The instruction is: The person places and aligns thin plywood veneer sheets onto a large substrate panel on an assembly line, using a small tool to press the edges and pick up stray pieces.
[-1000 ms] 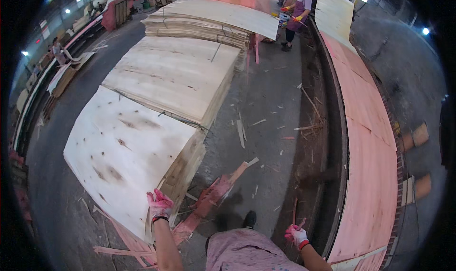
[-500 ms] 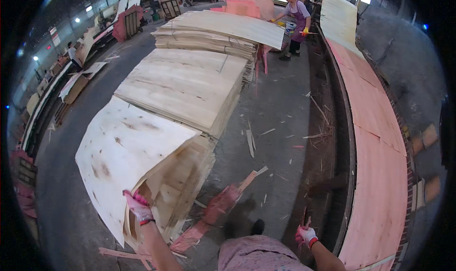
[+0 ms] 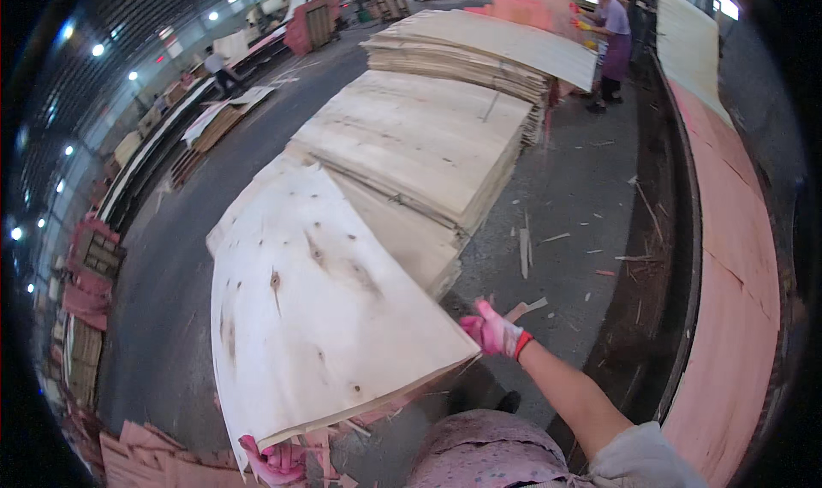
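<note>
A pale wood veneer sheet [image 3: 300, 291] with dark knots bends up off the nearest stack toward me. My left hand [image 3: 274, 462], in a white and pink glove, is closed on its near left edge; part of the fingers is hidden by the sheet. At the sheet's right corner is my right hand [image 3: 497, 330], gloved alike with a red band at the wrist. Its thumb stands apart from its fingers, which reach toward the edge; whether they touch it is unclear. Beneath the raised sheet, the nearest veneer stack [image 3: 394, 227] shows in part.
Two more veneer stacks, a middle one [image 3: 419, 137] and a far one [image 3: 479, 47], stand beyond. A co-worker [image 3: 610, 38] in a purple apron is at the far right. Pink sheets [image 3: 728, 231] line a long conveyor on my right. Wood scraps [image 3: 524, 248] litter the floor.
The sheet's near edge has been pulled toward me and swung across the stack. My right hand has come from the right side to the sheet's corner. The view has turned left.
</note>
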A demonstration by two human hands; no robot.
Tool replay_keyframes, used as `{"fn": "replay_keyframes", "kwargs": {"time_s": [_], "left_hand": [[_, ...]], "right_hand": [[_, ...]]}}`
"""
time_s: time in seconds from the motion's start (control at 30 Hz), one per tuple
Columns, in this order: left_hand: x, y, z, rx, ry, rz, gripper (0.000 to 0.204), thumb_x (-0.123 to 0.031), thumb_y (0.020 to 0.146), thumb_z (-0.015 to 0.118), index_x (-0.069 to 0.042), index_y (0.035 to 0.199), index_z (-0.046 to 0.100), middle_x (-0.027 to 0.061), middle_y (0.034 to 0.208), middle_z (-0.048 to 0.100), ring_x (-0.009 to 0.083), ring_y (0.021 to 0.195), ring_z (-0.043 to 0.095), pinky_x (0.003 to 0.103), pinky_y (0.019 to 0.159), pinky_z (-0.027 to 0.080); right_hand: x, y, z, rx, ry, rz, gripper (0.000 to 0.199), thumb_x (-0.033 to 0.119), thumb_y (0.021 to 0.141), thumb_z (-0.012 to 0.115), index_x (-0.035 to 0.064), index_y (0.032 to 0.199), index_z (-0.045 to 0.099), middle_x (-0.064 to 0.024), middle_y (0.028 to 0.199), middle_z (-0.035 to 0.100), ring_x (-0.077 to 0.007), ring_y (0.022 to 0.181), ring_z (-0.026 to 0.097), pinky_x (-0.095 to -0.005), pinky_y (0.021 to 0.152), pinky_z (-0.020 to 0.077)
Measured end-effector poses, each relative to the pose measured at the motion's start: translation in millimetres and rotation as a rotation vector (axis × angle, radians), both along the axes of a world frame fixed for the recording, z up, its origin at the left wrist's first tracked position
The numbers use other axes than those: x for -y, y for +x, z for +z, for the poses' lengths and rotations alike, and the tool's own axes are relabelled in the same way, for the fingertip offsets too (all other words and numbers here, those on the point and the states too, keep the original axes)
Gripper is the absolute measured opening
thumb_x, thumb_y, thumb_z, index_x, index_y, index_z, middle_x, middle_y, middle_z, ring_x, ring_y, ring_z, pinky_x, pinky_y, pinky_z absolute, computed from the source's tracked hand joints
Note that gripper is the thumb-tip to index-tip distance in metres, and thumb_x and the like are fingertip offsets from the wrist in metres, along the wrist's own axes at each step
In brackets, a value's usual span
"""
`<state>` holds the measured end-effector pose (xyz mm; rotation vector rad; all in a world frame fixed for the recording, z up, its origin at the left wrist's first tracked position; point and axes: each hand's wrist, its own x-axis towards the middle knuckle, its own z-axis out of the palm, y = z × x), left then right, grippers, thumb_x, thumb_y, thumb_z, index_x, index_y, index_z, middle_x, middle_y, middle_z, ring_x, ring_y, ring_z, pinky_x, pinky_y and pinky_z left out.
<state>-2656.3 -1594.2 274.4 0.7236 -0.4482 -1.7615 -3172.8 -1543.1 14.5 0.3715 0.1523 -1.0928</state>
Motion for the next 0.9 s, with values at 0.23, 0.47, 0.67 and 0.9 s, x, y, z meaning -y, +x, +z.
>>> {"fn": "replay_keyframes", "kwargs": {"time_s": [0.23, 0.47, 0.67, 0.9], "left_hand": [[-25, 104, -85, 0.074, 0.420, -0.013, 0.062, -0.062, 0.090, 0.039, -0.010, 0.068, 0.063, -0.0034, 0.044, 0.047, 0.0111, 0.029, 0.030, 0.023, 0.031, 0.025], [-78, 51, -278, 0.455, 0.433, 0.179, 0.047, -0.058, 0.086, 0.053, -0.014, 0.103, 0.059, -0.0001, 0.075, 0.062, 0.0137, 0.057, 0.055, 0.026, 0.044, 0.045], [-95, 92, -467, 1.262, -0.110, -0.787, 0.054, -0.057, 0.087, 0.049, -0.007, 0.104, 0.051, 0.0098, 0.096, 0.056, 0.0242, 0.071, 0.051, 0.033, 0.068, 0.047], [-5, -106, -428, 0.782, 0.231, -0.977, 0.054, -0.058, 0.087, 0.047, -0.008, 0.107, 0.051, 0.0096, 0.099, 0.057, 0.0237, 0.070, 0.051, 0.032, 0.065, 0.046]], "right_hand": [[101, 55, 154, -0.591, -0.271, 0.007, 0.069, 0.051, 0.086, 0.057, 0.0010, 0.132, 0.042, -0.0163, 0.115, 0.061, -0.0237, 0.096, 0.064, -0.0356, 0.091, 0.0489], [135, 67, 216, -1.026, -0.369, 0.186, 0.056, 0.034, 0.081, 0.067, -0.0003, 0.122, 0.052, -0.0142, 0.105, 0.066, -0.0255, 0.087, 0.066, -0.0377, 0.078, 0.0539], [149, 183, 326, -1.839, -0.827, 0.138, 0.039, 0.030, 0.074, 0.068, -0.0035, 0.094, 0.064, -0.0136, 0.073, 0.067, -0.0218, 0.066, 0.063, -0.0354, 0.061, 0.0497], [5, 82, 397, -2.262, -0.799, 0.002, 0.042, 0.033, 0.080, 0.067, 0.0052, 0.110, 0.062, -0.0162, 0.066, 0.057, -0.0286, 0.058, 0.056, -0.0361, 0.056, 0.0442]]}}
